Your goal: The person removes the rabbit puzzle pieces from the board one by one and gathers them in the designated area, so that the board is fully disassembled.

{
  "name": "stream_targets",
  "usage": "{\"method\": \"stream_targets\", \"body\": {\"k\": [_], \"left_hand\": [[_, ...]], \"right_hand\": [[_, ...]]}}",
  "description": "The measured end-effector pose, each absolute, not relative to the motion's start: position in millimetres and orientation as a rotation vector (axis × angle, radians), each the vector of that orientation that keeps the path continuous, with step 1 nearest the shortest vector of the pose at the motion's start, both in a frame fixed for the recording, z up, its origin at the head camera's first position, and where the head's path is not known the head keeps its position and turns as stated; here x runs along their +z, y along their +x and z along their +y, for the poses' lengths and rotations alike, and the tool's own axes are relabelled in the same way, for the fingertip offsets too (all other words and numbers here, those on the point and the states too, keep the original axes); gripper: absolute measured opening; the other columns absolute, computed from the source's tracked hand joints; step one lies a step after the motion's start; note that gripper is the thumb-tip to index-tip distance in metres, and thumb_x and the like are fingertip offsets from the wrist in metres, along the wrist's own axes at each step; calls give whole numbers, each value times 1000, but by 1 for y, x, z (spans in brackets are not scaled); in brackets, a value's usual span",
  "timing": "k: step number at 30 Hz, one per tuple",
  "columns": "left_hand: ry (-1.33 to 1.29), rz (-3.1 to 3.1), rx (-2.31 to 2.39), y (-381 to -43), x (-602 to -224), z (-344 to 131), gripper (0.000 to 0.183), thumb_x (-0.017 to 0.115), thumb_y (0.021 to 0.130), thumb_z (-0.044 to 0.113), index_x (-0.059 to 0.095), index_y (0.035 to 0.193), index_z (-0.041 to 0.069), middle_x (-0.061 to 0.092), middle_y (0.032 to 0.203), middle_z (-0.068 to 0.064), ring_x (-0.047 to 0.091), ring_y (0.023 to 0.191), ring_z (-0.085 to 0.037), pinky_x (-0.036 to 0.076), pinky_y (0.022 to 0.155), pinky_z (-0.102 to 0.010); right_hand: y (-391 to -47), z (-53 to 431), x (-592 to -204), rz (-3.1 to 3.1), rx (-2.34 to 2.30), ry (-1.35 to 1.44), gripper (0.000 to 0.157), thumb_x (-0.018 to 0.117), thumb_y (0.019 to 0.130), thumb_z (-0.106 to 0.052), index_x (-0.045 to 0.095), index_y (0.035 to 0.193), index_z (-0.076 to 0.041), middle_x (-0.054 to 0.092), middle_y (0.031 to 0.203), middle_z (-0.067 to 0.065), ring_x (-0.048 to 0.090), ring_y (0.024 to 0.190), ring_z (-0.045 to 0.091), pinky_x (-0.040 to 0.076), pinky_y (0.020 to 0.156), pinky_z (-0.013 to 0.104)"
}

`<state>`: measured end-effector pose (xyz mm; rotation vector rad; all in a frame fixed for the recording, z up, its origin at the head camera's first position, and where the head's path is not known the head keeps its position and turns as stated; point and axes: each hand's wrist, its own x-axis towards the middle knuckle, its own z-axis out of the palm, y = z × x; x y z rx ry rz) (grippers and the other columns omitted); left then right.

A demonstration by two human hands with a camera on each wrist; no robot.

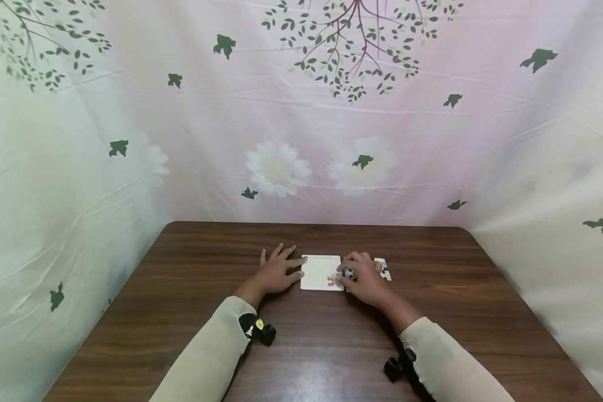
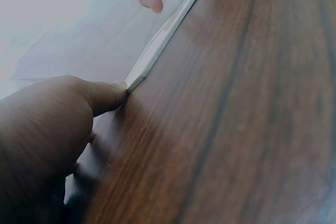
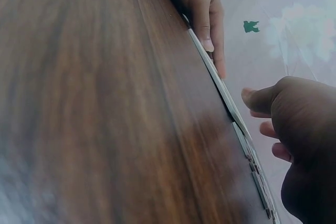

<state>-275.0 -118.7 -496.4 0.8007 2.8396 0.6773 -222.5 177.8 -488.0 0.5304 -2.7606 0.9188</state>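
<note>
A flat white puzzle board point(image 1: 316, 268) lies on the table, with a small patch of coloured jigsaw pieces point(image 1: 331, 281) in its near right corner. My left hand point(image 1: 275, 273) has its fingers spread, its thumb point(image 2: 113, 94) pressed to the board's left edge. Over the right edge hovers my right hand point(image 1: 364, 279), fingers loosely bent and thumb point(image 3: 257, 99) raised above the board, with nothing seen between them. Beneath and beside that hand lie more printed jigsaw pieces point(image 1: 383, 269), partly hidden by it.
The brown wood-grain table point(image 1: 291, 346) has a back edge just beyond the hands. A cloth backdrop point(image 1: 206, 151) printed with leaves and flowers hangs behind and on both sides. Each sleeve carries a small black wrist camera point(image 1: 266, 334).
</note>
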Motion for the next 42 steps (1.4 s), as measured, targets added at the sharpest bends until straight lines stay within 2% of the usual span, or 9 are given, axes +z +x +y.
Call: {"method": "stream_targets", "body": {"k": [9, 19, 28, 35, 42], "left_hand": [[797, 2850, 697, -275, -495, -117, 53, 54, 113, 53, 54, 163, 36, 31, 181, -7, 11, 172, -43, -2, 130, -81], [786, 2856, 681, -276, -495, -116, 53, 54, 113, 54, 54, 163, 37, 30, 182, -7, 11, 172, -43, -2, 130, -81], [774, 2861, 684, -278, -497, -115, 53, 54, 112, 54, 54, 162, 36, 31, 181, -7, 13, 172, -43, -1, 130, -81], [769, 2862, 682, -276, -498, -115, 54, 54, 112, 54, 53, 163, 36, 31, 181, -7, 13, 172, -43, -1, 130, -81], [768, 2861, 686, -275, -494, -115, 53, 54, 112, 54, 54, 163, 36, 31, 181, -7, 12, 172, -43, -1, 130, -81]], "right_hand": [[-226, 180, -490, -2825, 891, 559, 16, 92, 90, -32, 82, 100, -25, 66, 127, 4, 51, 125, 32, 26, 105, 68], [-224, 178, -485, -2923, 876, 559, 14, 87, 95, -31, 78, 103, -23, 61, 139, 11, 47, 133, 37, 21, 112, 75], [-224, 176, -485, -2928, 815, 575, 25, 87, 95, -33, 69, 107, -20, 59, 139, 10, 48, 121, 31, 25, 102, 66], [-225, 175, -486, -2887, 851, 554, 30, 91, 91, -31, 68, 106, -19, 67, 110, -2, 49, 108, 22, 26, 98, 60], [-224, 175, -485, -2851, 929, 540, 27, 93, 88, -25, 70, 100, -19, 68, 97, -6, 54, 107, 20, 26, 98, 57]]}}
